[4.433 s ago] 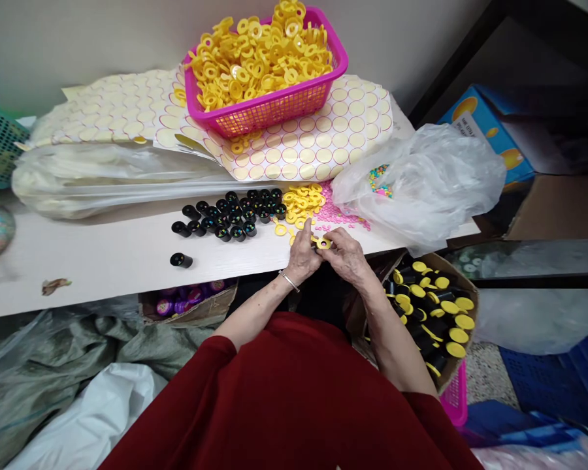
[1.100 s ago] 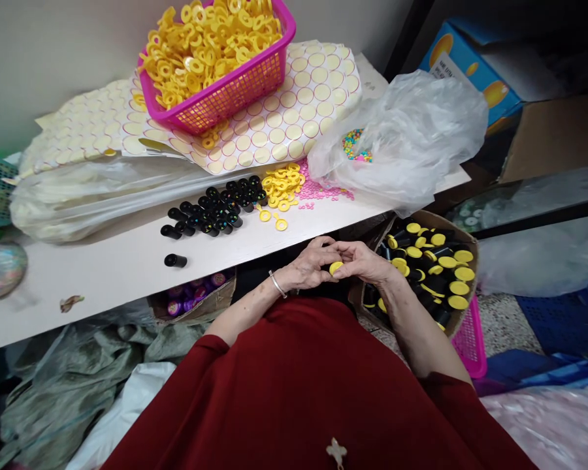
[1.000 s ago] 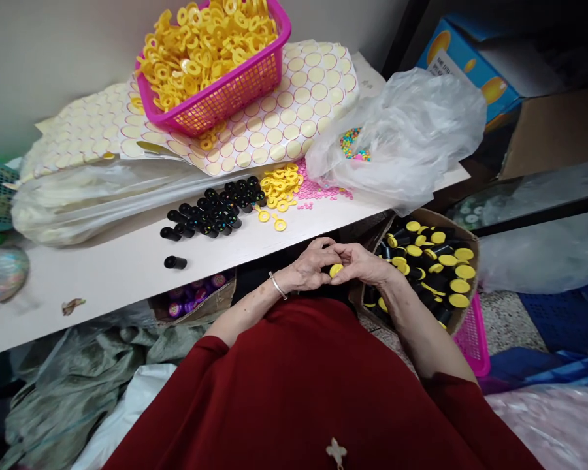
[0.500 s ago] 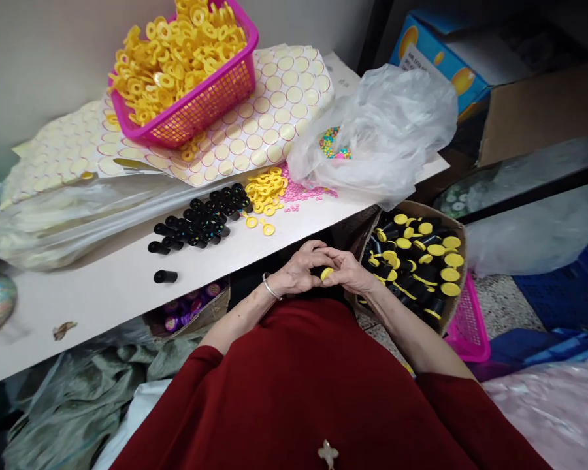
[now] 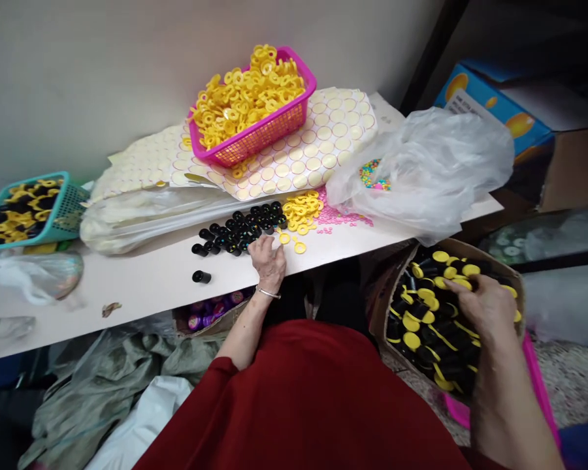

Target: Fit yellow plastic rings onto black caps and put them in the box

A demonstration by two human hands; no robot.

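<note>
My left hand [image 5: 268, 262] is at the table's front, its curled fingers against the near edge of a cluster of black tubes [image 5: 235, 228]. Its fingertips are partly hidden, so what they hold does not show. My right hand [image 5: 490, 307] reaches into a cardboard box [image 5: 391, 287] of black tubes with yellow caps [image 5: 411, 341]. Its fingers are apart over the pile, close to a yellow cap; no firm hold is visible. One black tube [image 5: 201, 277] lies apart on the table. Yellow ring-and-strap caps [image 5: 301, 210] and small pink beads [image 5: 340, 215] lie right of the cluster.
A pink basket [image 5: 259, 136] heaped with yellow caps stands on sticker sheets [image 5: 343, 127]. A clear plastic bag [image 5: 431, 170] with colourful beads lies at right. A teal basket [image 5: 71, 212] is at far left. Purple items [image 5: 210, 313] fill a box below the table edge.
My hands were together at my waist around a black tube with a yellow cap. They have parted: the left to the black tubes, the right into the box. The view has shifted.
</note>
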